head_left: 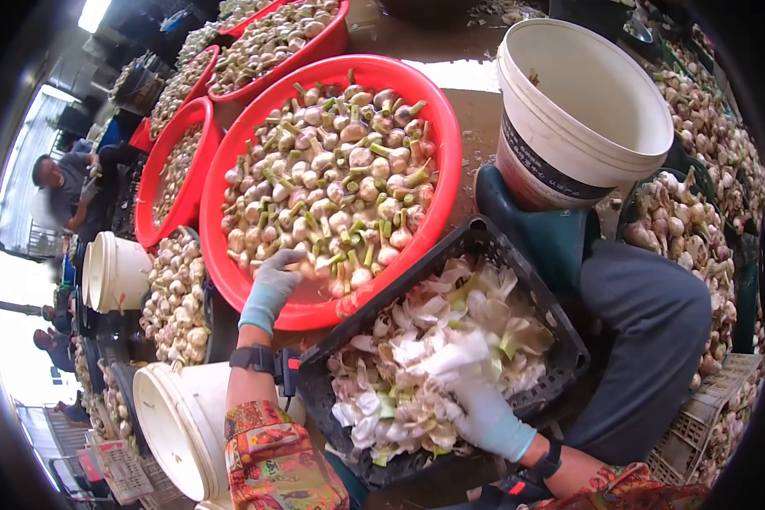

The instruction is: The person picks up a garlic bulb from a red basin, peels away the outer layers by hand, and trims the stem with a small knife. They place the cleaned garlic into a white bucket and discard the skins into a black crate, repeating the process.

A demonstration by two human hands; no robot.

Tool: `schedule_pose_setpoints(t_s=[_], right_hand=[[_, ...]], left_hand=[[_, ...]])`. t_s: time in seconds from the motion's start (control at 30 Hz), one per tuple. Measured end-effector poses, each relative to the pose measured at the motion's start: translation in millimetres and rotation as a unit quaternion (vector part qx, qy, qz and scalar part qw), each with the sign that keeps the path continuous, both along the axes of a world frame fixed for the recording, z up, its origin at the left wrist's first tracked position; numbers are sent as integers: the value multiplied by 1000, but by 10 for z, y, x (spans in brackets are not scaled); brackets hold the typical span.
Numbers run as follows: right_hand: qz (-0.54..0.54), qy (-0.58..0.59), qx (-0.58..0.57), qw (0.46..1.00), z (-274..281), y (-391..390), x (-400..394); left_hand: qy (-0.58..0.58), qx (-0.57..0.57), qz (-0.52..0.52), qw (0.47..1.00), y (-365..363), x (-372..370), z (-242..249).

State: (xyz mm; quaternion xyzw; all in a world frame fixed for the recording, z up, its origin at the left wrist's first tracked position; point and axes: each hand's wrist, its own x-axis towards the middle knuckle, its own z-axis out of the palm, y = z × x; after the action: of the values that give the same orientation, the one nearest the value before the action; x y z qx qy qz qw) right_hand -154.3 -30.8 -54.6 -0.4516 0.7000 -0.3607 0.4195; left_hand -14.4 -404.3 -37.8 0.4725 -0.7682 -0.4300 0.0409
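Observation:
My left hand [274, 287], in a grey-and-pale-blue glove, reaches over the near rim of a large red basin [447, 136]. Its fingers are apart, just above the trimmed garlic bulbs [331, 178] in water, and a pinkish blur shows beside the fingertips. In a black plastic crate [561, 327] in front of me, my right hand [489, 418], gloved the same way, is down among loose garlic skins [399, 374]. A pale smear of skins hangs over its fingers, which are blurred and partly hidden, so I cannot tell what they hold.
A white bucket [586, 93] stands at the upper right, beside my dark-trousered knee [646, 314]. White buckets [183, 425] and piled garlic [178, 297] lie to the left. More red basins [149, 200] stand beyond. A person [68, 191] sits at the far left; garlic heaps [697, 255] line the right.

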Motion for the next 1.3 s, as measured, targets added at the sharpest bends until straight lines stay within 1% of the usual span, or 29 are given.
schedule_pose_setpoints(t_s=[0.03,0.07,0.1,0.13,0.2,0.23,0.3,0.33,0.4,0.43,0.47,0.53,0.57,0.6,0.63,0.7,0.73,0.8,0.83,0.87,0.9,0.93,0.97,1.0,1.07,1.13,1.23,1.3], right_hand=[[14,10,14,1000,35,-28,-28],[17,3,25,1000,3,-46,-26],[24,-6,52,998,13,-80,-41],[33,-16,81,996,33,-109,-67],[31,-32,95,994,14,-166,-97],[34,-46,103,993,-5,-170,-101],[40,-54,108,992,47,-193,-136],[36,-51,108,992,51,-219,-166],[-8,-74,22,997,116,-165,-150],[5,-61,31,998,87,-113,-130],[4,-61,24,998,90,-88,-116],[22,-39,6,999,143,-32,-133],[51,-24,24,998,188,-24,-153],[40,-3,-29,999,124,20,-113],[26,-15,-61,998,103,55,-93],[1,-42,-118,992,220,79,-116],[-9,-59,-141,988,310,93,-114],[-6,-17,-239,971,365,107,-88],[7,1,-265,964,406,115,-78],[21,19,-291,956,450,130,-64],[64,-14,-240,969,498,172,-54],[86,-13,-219,972,531,208,-36],[117,-28,-192,974,523,239,-12],[148,-44,-165,974,504,270,20],[154,-32,-148,976,499,357,77],[158,-17,-131,979,477,408,97],[152,-42,-96,983,481,469,120],[137,-65,-95,984,449,487,131]], left_hand=[[-93,9,-46,995,-140,-79,-171],[-185,17,-93,978,-219,-214,-276],[-161,-140,-203,956,-195,-305,-425],[-221,-16,-162,962,-274,-385,-502],[-305,3,-192,933,-345,-430,-704],[-307,5,-196,931,-358,-431,-759],[-401,42,-228,886,-347,-434,-790],[-385,47,-208,898,-321,-385,-744],[-282,86,-137,946,-256,-267,-555],[-249,133,-76,956,-230,-225,-462],[-143,97,-64,983,-66,-205,-238],[0,69,65,996,252,-147,61],[67,65,110,990,465,-163,227],[69,58,109,990,652,-156,367],[122,92,167,974,852,-114,485],[207,166,288,920,1335,-82,589],[256,197,275,906,1643,-89,694],[273,241,325,873,2162,-2,675],[286,252,354,854,2400,31,610],[235,258,401,847,2688,-15,713],[238,280,406,837,2879,20,710],[241,301,411,826,3056,57,706],[263,292,427,814,3227,-3,754],[260,292,432,813,3333,18,726],[291,318,473,768,3480,63,644],[285,316,466,776,3590,32,637],[264,265,512,773,3693,-28,611],[255,252,510,782,3705,10,528]])
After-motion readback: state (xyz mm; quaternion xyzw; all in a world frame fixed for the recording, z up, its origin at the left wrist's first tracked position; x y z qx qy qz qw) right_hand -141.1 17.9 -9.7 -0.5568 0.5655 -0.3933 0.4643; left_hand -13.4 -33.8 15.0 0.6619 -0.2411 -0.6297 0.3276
